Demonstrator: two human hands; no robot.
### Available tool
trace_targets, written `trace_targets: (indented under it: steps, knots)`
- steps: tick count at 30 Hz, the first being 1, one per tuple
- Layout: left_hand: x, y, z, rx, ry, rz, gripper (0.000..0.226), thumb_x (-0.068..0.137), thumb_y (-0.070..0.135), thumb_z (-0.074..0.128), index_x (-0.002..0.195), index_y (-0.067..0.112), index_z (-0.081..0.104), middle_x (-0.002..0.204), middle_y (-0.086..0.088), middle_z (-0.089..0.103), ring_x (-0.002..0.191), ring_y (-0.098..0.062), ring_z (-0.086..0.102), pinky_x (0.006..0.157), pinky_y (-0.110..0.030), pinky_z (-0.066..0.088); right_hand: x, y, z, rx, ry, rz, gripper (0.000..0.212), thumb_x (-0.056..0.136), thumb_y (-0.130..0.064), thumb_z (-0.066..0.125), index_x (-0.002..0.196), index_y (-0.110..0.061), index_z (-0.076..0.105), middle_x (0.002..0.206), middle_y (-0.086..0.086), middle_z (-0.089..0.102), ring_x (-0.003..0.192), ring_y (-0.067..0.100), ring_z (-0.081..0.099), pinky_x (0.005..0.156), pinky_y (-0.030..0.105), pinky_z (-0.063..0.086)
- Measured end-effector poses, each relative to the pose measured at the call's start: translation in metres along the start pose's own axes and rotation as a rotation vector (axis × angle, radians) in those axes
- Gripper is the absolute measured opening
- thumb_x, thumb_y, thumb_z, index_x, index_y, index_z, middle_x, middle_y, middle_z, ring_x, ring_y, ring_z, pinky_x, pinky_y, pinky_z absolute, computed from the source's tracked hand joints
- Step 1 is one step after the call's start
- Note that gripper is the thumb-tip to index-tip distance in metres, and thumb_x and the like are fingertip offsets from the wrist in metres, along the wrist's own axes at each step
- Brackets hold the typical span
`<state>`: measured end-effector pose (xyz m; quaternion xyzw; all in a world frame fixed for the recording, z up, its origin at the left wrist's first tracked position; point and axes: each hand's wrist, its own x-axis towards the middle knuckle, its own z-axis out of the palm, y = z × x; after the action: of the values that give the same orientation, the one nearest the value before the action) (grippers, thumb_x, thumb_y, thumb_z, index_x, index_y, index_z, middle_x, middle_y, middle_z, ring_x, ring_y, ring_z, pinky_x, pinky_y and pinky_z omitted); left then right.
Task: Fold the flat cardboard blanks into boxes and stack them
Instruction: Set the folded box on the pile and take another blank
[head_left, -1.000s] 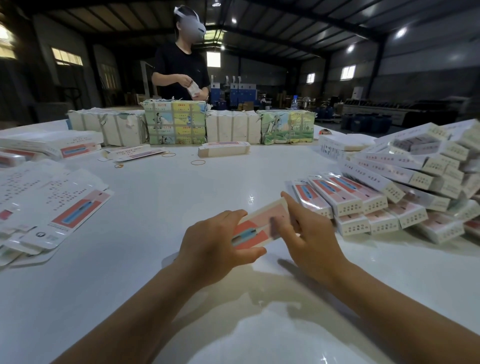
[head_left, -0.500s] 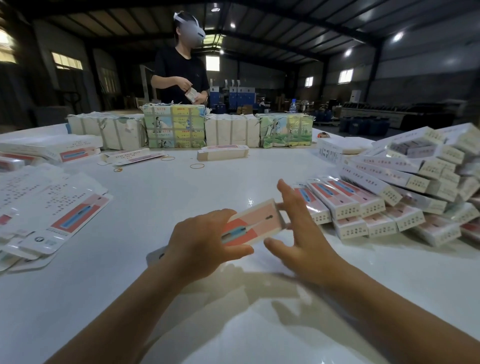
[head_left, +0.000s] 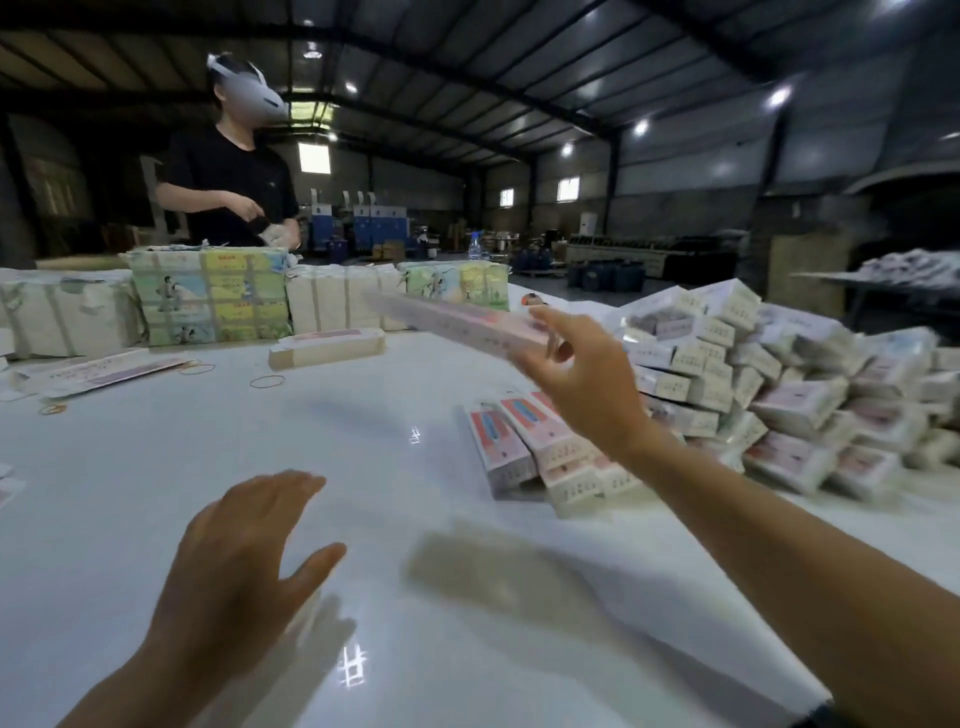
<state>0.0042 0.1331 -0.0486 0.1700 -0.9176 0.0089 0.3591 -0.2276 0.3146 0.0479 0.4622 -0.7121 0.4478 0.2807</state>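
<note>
- Folded box (head_left: 457, 325), pale with a pink face, is raised above the white table (head_left: 156, 467), lying nearly level and blurred; its near end meets the right hand (head_left: 582, 384)
- Right hand is lifted toward the heap at the right, fingers mostly straight, thumb near the box's end; the blur hides whether the hand grips the box or only touches it
- Left hand (head_left: 244, 551) hovers low over the table near the bottom left, palm down, fingers spread and straight, holding nothing
- Heap of folded boxes (head_left: 779, 384) fills the right side of the table, piled loosely in several layers; a few pink-faced ones (head_left: 524, 441) lie side by side at its near left edge, just under the right wrist
- Flat blanks (head_left: 98, 371) lie at the far left of the table, with rubber bands (head_left: 267, 382) scattered beside them
- One more folded box (head_left: 327, 349) lies alone on the table, in front of the bundles
- Strapped bundles of printed card (head_left: 213, 301) stand in a row along the far edge, some green and yellow, some plain white
- Behind that row stands another person (head_left: 228, 176) in a black shirt, wearing a headset, hands together near the waist; what they hold is too blurred to tell
</note>
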Motion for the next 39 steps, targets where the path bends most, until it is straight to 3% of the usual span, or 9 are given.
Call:
trace_targets:
  steps: [6, 9, 13, 16, 19, 25, 29, 34, 39]
  knots:
    - [-0.004, -0.012, 0.036, -0.126, -0.279, -0.233, 0.067, 0.056, 0.069, 0.036, 0.097, 0.03, 0.072, 0.104, 0.008, 0.066, 0.107, -0.022, 0.058, 0.085, -0.042, 0.043, 0.112, 0.103, -0.1, -0.202, 0.334, 0.422, 0.039, 0.088, -0.047, 0.057, 0.111, -0.017, 0.061, 0.11, 0.006, 0.062, 0.082, 0.015, 0.054, 0.063, 0.021, 0.041]
    - [-0.002, -0.018, 0.041, -0.143, -0.303, -0.197, 0.056, 0.061, 0.063, 0.043, 0.09, 0.029, 0.075, 0.095, 0.0, 0.07, 0.092, -0.032, 0.064, 0.076, -0.049, 0.052, 0.128, 0.146, -0.122, -0.398, 0.298, 0.573, 0.039, 0.087, -0.052, 0.054, 0.101, -0.015, 0.06, 0.108, 0.009, 0.062, 0.085, 0.021, 0.051, 0.072, 0.029, 0.036]
    - [0.004, -0.011, 0.041, -0.07, -0.241, -0.105, 0.043, 0.065, 0.054, 0.047, 0.084, 0.028, 0.076, 0.082, -0.003, 0.069, 0.07, -0.034, 0.067, 0.054, -0.046, 0.054, 0.124, 0.179, -0.115, -0.706, 0.127, 0.683, 0.053, 0.09, -0.054, 0.045, 0.09, -0.005, 0.065, 0.08, 0.011, 0.062, 0.064, 0.026, 0.052, 0.055, 0.029, 0.033]
    - [0.007, -0.006, 0.037, -0.073, -0.192, -0.106, 0.043, 0.063, 0.055, 0.046, 0.085, 0.032, 0.075, 0.08, -0.002, 0.068, 0.068, -0.032, 0.066, 0.053, -0.043, 0.053, 0.12, 0.186, -0.105, -0.794, 0.061, 0.715, 0.057, 0.092, -0.054, 0.041, 0.1, -0.003, 0.065, 0.105, 0.019, 0.061, 0.086, 0.034, 0.058, 0.065, 0.033, 0.04]
    - [0.008, -0.003, 0.034, -0.101, -0.186, -0.123, 0.049, 0.061, 0.058, 0.044, 0.086, 0.029, 0.075, 0.084, 0.0, 0.068, 0.074, -0.031, 0.063, 0.061, -0.039, 0.049, 0.122, 0.17, -0.1, -0.82, 0.121, 0.659, 0.06, 0.094, -0.056, 0.042, 0.121, -0.004, 0.056, 0.141, 0.02, 0.034, 0.11, 0.04, 0.05, 0.08, 0.043, 0.043]
    - [0.006, -0.003, 0.034, -0.094, -0.297, -0.199, 0.085, 0.053, 0.073, 0.019, 0.114, 0.033, 0.064, 0.111, 0.018, 0.051, 0.103, -0.007, 0.041, 0.083, -0.026, 0.034, 0.117, 0.069, -0.073, -0.292, 0.23, 0.248, 0.037, 0.096, -0.03, 0.049, 0.124, -0.008, 0.055, 0.13, 0.011, 0.045, 0.105, 0.02, 0.051, 0.084, 0.019, 0.039]
    - [0.003, 0.0, 0.032, -0.073, -0.337, -0.167, 0.062, 0.073, 0.068, 0.024, 0.119, 0.039, 0.054, 0.11, 0.025, 0.041, 0.109, -0.003, 0.038, 0.087, -0.02, 0.032, 0.029, -0.009, -0.011, -0.077, -0.119, -0.108, 0.024, 0.095, -0.022, 0.052, 0.112, -0.013, 0.066, 0.106, -0.003, 0.063, 0.09, 0.006, 0.054, 0.084, 0.026, 0.044]
    - [0.0, 0.003, 0.029, -0.087, -0.309, -0.153, 0.035, 0.093, 0.049, 0.042, 0.121, 0.033, 0.054, 0.123, 0.017, 0.047, 0.115, -0.006, 0.039, 0.089, -0.018, 0.031, -0.081, -0.028, 0.072, -0.189, -0.701, -0.105, 0.028, 0.096, -0.031, 0.044, 0.1, -0.016, 0.067, 0.114, 0.002, 0.061, 0.113, 0.022, 0.05, 0.091, 0.033, 0.042]
    - [-0.003, 0.005, 0.028, -0.122, -0.315, -0.192, 0.03, 0.092, 0.041, 0.048, 0.118, 0.03, 0.057, 0.124, 0.015, 0.05, 0.117, -0.007, 0.039, 0.091, -0.02, 0.029, -0.105, -0.012, 0.089, -0.143, -0.661, -0.079, 0.031, 0.096, -0.031, 0.046, 0.116, -0.019, 0.066, 0.127, -0.003, 0.058, 0.123, 0.014, 0.045, 0.1, 0.024, 0.036]
